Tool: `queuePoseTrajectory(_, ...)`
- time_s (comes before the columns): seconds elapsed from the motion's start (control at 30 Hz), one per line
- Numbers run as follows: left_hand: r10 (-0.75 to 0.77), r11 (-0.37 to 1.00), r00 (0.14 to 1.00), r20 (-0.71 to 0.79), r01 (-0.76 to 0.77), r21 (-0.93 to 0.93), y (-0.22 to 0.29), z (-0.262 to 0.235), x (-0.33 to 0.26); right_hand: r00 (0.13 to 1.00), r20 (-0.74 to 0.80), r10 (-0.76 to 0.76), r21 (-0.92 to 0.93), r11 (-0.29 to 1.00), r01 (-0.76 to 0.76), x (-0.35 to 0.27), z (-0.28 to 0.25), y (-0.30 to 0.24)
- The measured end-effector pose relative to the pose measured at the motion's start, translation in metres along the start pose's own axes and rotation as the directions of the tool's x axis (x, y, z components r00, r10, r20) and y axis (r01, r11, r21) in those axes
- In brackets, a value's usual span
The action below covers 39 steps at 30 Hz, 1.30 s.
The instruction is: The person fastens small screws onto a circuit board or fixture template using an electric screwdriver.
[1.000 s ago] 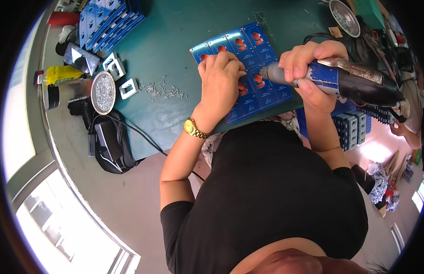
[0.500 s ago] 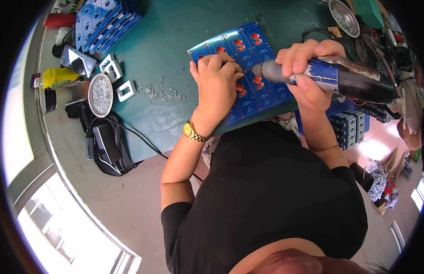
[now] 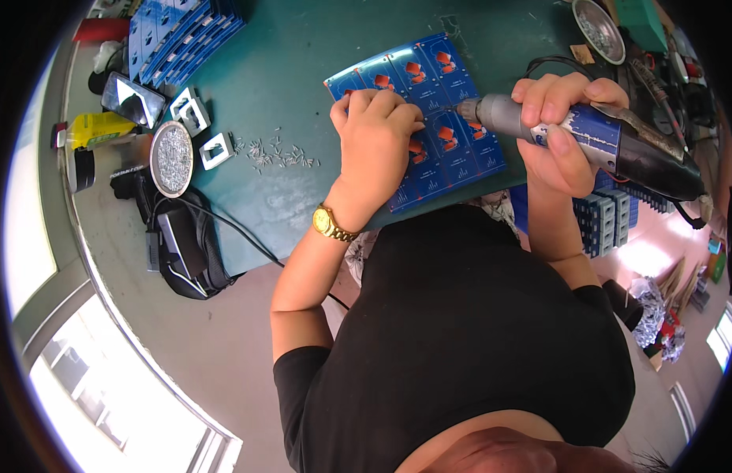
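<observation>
The person's left hand (image 3: 375, 138) lies palm down, fingers curled together, on a blue rectangular panel of circuit boards with orange square parts (image 3: 429, 118). The panel rests flat on the dark green work table (image 3: 303, 71), near its front edge and just ahead of the person's black-shirted torso (image 3: 476, 331). The hand covers the middle of the panel and presses it against the table; the fingertips (image 3: 358, 101) bend down onto the boards near the panel's far left part. A gold wristwatch (image 3: 328, 223) sits on that wrist.

The right hand (image 3: 559, 130) is wrapped tightly round a grey, blue and black electric screwdriver (image 3: 587, 142), fingers over the top and thumb along the near side. The tool lies nearly level, its narrow tip (image 3: 453, 110) pointing left and touching the panel just beside the left hand's knuckles. A black cable (image 3: 551, 61) runs from behind the tool across the table.

Left of the panel, a loose scatter of small silver screws (image 3: 279, 154) lies on the green surface. Further left stand two small white square frames (image 3: 200, 130), a round silver lamp head with many small lenses (image 3: 172, 158), a yellow bottle on its side (image 3: 98, 130) and a black strapped device (image 3: 181, 252) at the table's edge. A stack of blue panels (image 3: 177, 35) sits at the far left corner, and a round metal dish (image 3: 599, 30) at the far right.
</observation>
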<state>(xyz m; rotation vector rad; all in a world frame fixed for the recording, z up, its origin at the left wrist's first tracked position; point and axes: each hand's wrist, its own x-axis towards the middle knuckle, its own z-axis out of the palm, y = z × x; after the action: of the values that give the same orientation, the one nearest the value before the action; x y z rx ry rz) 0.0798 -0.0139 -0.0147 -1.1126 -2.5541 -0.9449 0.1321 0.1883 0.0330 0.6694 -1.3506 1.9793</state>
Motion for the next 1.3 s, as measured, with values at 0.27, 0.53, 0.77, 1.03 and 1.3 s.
queuePoseTrajectory(0.27, 0.105, 0.98, 0.994, -0.037, -0.097, 0.176, 0.004, -0.001, -0.002, 1.0, 0.004, 0.012, -0.045, 0.999, -0.012, 0.0, 0.008, -0.008)
queuePoseTrajectory(0.53, 0.129, 0.975, 0.991, -0.019, -0.123, 0.185, 0.008, 0.004, -0.004, 0.999, 0.032, -0.006, -0.097, 0.995, 0.009, 0.003, 0.011, -0.01)
queuePoseTrajectory(0.77, -0.13, 0.987, 0.991, -0.018, 0.131, 0.096, 0.004, 0.004, -0.002, 1.0, 0.015, 0.0, -0.087, 0.996, 0.001, 0.0, 0.011, -0.007)
queuePoseTrajectory(1.03, -0.153, 0.986, 0.988, -0.012, 0.154, 0.062, 0.001, 0.001, -0.002, 1.0, -0.019, -0.002, -0.003, 1.0, 0.002, -0.007, 0.012, 0.005)
queuePoseTrajectory(1.3, -0.146, 0.988, 0.989, -0.01, 0.146, 0.043, -0.003, 0.003, -0.003, 0.998, -0.014, 0.061, 0.067, 0.996, -0.06, -0.007, 0.014, 0.013)
